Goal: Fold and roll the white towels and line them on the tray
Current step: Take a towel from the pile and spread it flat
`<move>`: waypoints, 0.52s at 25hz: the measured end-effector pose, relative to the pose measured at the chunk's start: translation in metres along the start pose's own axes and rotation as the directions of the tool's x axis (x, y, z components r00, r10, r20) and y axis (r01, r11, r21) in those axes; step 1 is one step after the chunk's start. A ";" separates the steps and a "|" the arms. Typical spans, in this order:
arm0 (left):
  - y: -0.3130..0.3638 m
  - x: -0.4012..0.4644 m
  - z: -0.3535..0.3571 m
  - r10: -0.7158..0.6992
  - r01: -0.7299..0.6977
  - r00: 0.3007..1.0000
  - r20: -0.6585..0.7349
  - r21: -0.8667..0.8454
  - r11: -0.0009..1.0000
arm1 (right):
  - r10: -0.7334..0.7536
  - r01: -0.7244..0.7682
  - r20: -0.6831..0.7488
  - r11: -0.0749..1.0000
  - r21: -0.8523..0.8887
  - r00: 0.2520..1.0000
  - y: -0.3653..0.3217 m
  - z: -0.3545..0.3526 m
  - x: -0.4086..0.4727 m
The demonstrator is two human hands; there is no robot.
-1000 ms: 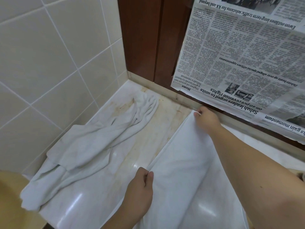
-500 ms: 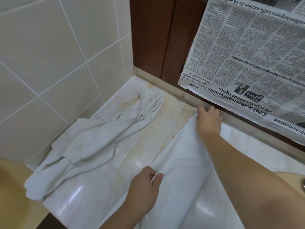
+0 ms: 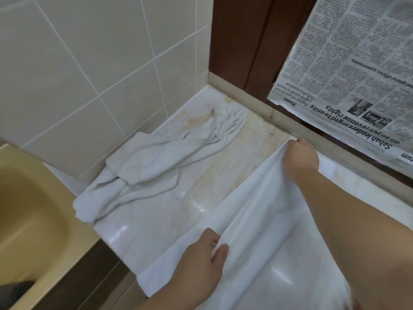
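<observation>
A white towel point(image 3: 257, 220) lies spread at the lower right of the frame on the marble surface point(image 3: 156, 224), its near end hanging over the front edge. The left hand point(image 3: 201, 258) pinches the towel's left edge near the bottom centre, thumb on top of the cloth; the right hand point(image 3: 300, 156) grips the far corner of the same edge up against the back ledge, right of centre. A second towel point(image 3: 156, 162) sits crumpled at centre left, against the tiled wall point(image 3: 89, 63), well apart from both hands. The risks, as I judge them: the overhanging end could drag the cloth off the surface if either grasp slackens, and the fold could come out skewed because the two hands hold the edge at uneven tension, a ridge already running between them. The stained patch of the surface beside the towel might also mark it. No tray is in view. The only container is the yellow basin point(image 3: 24, 211) at the lower left; what shows of it holds nothing.
</observation>
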State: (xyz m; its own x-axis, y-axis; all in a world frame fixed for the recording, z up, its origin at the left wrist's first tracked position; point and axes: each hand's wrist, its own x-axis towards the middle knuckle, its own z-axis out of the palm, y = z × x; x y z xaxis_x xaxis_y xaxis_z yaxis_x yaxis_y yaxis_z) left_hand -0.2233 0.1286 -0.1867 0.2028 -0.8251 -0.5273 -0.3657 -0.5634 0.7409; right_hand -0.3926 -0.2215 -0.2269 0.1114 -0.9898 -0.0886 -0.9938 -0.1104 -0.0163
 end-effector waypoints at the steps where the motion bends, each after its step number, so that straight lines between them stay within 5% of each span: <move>1: -0.006 -0.009 -0.002 -0.001 0.001 1.000 -0.008 0.003 1.000 | 0.001 -0.001 0.018 1.000 -0.013 1.000 0.001 -0.001 0.002; 8: -0.044 -0.062 -0.038 -0.058 0.067 0.994 -0.087 0.101 0.993 | -0.048 0.054 0.059 0.993 -0.107 0.997 0.008 0.008 0.010; 13: -0.074 -0.072 -0.064 -0.207 0.205 0.965 -0.160 -0.028 0.978 | -0.098 0.109 0.080 0.982 -0.152 0.992 0.013 0.012 0.017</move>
State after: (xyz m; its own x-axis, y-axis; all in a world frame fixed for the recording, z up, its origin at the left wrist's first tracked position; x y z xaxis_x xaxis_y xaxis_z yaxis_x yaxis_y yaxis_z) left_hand -0.1529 0.2270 -0.1768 0.4169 -0.6863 -0.5960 -0.2903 -0.7219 0.6282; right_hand -0.4037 -0.2387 -0.2410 0.2081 -0.9639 -0.1660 -0.9650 -0.2301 0.1261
